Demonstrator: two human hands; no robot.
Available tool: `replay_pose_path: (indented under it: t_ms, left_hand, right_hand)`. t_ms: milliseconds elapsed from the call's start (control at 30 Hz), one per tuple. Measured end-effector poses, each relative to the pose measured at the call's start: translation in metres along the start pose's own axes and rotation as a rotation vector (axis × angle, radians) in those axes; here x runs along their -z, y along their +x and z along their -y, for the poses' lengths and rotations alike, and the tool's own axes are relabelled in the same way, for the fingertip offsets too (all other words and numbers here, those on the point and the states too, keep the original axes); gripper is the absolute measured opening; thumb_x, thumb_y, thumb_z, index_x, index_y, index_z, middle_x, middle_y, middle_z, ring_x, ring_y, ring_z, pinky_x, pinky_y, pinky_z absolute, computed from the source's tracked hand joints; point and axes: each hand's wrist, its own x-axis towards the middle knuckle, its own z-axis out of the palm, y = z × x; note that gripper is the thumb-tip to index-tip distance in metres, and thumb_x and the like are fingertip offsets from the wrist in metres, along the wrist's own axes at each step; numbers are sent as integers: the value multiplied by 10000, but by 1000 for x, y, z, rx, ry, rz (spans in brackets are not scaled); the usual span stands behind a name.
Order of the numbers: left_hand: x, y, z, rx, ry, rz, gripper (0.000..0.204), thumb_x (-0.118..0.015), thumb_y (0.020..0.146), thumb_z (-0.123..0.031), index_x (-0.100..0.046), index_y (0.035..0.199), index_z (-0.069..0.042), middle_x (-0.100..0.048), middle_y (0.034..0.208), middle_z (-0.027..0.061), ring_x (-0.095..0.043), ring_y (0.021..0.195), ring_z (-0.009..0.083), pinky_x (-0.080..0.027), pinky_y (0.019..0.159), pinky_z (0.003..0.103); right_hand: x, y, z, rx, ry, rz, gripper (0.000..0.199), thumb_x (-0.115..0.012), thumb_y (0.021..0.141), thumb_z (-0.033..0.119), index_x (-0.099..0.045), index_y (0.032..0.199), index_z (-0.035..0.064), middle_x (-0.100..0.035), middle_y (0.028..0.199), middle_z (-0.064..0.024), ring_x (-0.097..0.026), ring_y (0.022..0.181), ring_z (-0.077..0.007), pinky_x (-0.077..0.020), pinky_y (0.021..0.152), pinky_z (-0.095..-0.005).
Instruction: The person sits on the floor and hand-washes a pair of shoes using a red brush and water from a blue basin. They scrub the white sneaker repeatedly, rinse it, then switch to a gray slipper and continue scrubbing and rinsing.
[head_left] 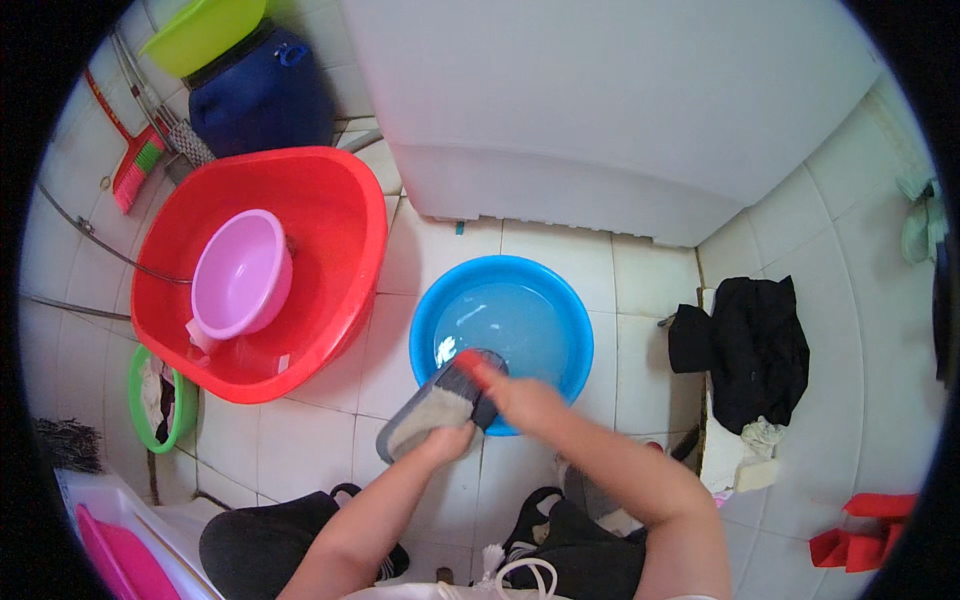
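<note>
A grey slipper with beige fleece lining [432, 416] is held tilted over the near rim of a round blue plastic basin [421, 345] of water [525, 325], its side gripped by the closed fingers of the left hand [451, 443]. A small red object [476, 368] (its kind blurred by motion) is clasped in the right hand's [530, 406] curled fingers, against the slipper's upper.
</note>
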Motion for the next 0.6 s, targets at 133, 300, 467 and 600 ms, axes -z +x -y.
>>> replay_pose_path:
  t_ms: [133, 300, 467, 600]
  left_hand:
    - [-6, 0, 3, 27, 31, 7, 352, -564, 884, -198, -592, 1195, -35, -604, 1194, 237, -534, 1161, 429, -400, 1015, 488]
    - [-5, 0, 6, -83, -190, 143, 394, -556, 889, -197, -574, 1250, -41, -598, 1208, 245, -525, 1198, 411, -385, 1038, 480]
    - [2, 7, -25, 126, 149, 82, 417, -559, 910, -208, -550, 1285, -27, -592, 1243, 242, -543, 1181, 418, -368, 1049, 489]
    - [3, 21, -49, 640, 392, 174, 382, -558, 891, -157, -580, 1250, -30, -599, 1241, 216, -547, 1172, 409, -354, 1068, 464]
  right_hand:
    - [20, -6, 21, -69, 39, 90, 494, -326, 1026, 439, -327, 1503, 310, -638, 1152, -282, -655, 1015, -412, -515, 882, -481]
    - [24, -5, 42, 244, -29, 205, 468, -326, 1041, 427, -380, 1472, 253, -620, 1210, -269, -657, 1044, -365, -516, 888, -456]
    - [13, 37, 23, -29, 279, 100, 475, -361, 1025, 376, -404, 1440, 151, -650, 1153, -257, -657, 1053, -374, -508, 899, -485]
    - [-30, 33, 58, 265, -178, 213, 481, -408, 1001, 412, -583, 1233, 30, -661, 1153, -225, -665, 1038, -330, -518, 894, -439]
